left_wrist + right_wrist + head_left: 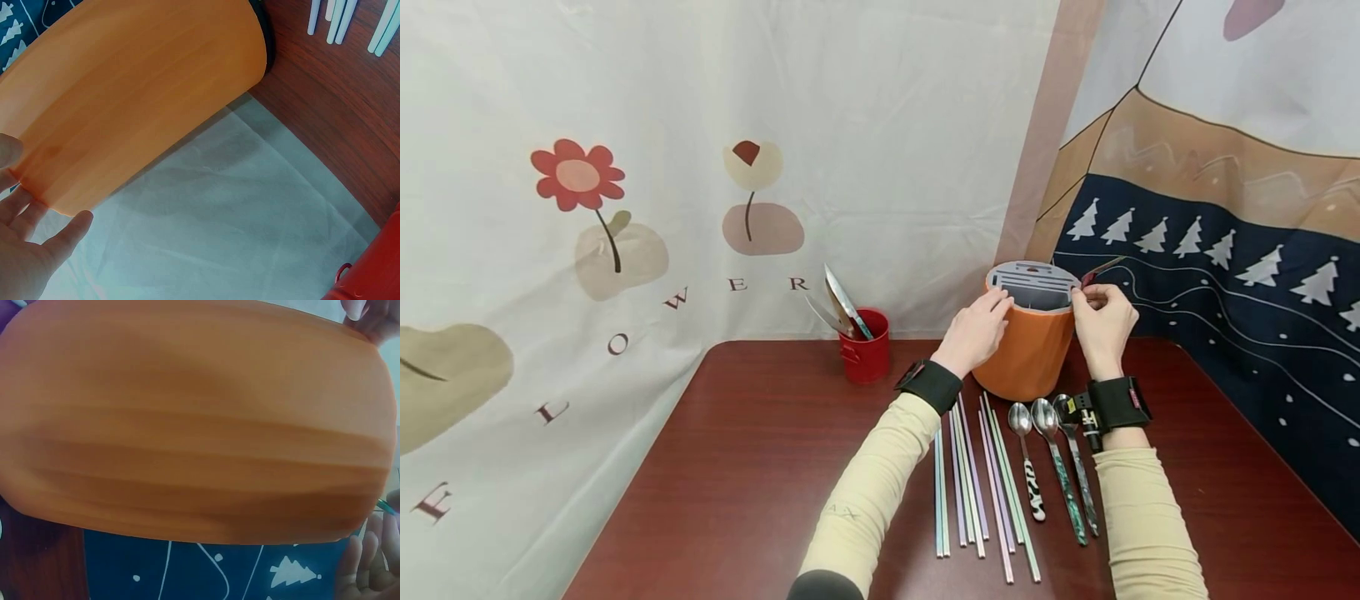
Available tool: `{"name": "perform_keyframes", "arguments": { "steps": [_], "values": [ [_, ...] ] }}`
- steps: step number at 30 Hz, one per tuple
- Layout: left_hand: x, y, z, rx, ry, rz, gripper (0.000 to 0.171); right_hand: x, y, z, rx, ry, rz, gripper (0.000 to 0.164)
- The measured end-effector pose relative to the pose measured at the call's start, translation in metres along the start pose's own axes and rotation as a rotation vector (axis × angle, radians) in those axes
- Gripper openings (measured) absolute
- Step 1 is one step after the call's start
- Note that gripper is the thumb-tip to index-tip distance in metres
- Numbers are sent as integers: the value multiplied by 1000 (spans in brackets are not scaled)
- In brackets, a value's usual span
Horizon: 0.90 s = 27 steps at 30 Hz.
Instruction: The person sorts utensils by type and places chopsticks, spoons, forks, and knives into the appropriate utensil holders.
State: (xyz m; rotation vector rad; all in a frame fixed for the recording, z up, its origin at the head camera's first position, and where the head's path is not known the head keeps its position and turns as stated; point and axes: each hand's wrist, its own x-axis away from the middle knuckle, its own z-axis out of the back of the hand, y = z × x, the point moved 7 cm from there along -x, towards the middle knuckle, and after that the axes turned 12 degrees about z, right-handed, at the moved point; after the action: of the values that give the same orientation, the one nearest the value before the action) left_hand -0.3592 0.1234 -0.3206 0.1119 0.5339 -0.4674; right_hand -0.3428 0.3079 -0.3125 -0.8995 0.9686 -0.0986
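An orange cylindrical utensil holder with a grey slotted top stands at the back of the table. Part of its top opening looks dark. My left hand grips the rim on the left, its fingers spread round the edge in the left wrist view. On the right side of the rim my right hand pinches with thumb and forefinger. Beside those fingertips sticks out a thin reddish piece. A small teal strip shows by the thumb in the right wrist view; its kind is unclear.
Several pastel chopsticks lie in front of the holder. Two spoons and another metal utensil lie to their right. A red bucket with knives stands left, near the printed curtain.
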Motion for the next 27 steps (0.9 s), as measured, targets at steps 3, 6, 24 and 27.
{"name": "perform_keyframes", "arguments": {
  "steps": [3, 6, 24, 27],
  "values": [
    [1, 0, 0, 2, -4, 2, 37, 0, 0, -1, 22, -18, 13, 25],
    [1, -1, 0, 4, -5, 5, 37, -1, -1, -3, 51, -54, 29, 27],
    [3, 0, 0, 9, 7, 2, 37, 7, -1, -6, 72, -190, 25, 35],
    [3, 0, 0, 13, 6, 2, 37, 9, 0, -1, 79, -186, 22, 34]
  ]
}}
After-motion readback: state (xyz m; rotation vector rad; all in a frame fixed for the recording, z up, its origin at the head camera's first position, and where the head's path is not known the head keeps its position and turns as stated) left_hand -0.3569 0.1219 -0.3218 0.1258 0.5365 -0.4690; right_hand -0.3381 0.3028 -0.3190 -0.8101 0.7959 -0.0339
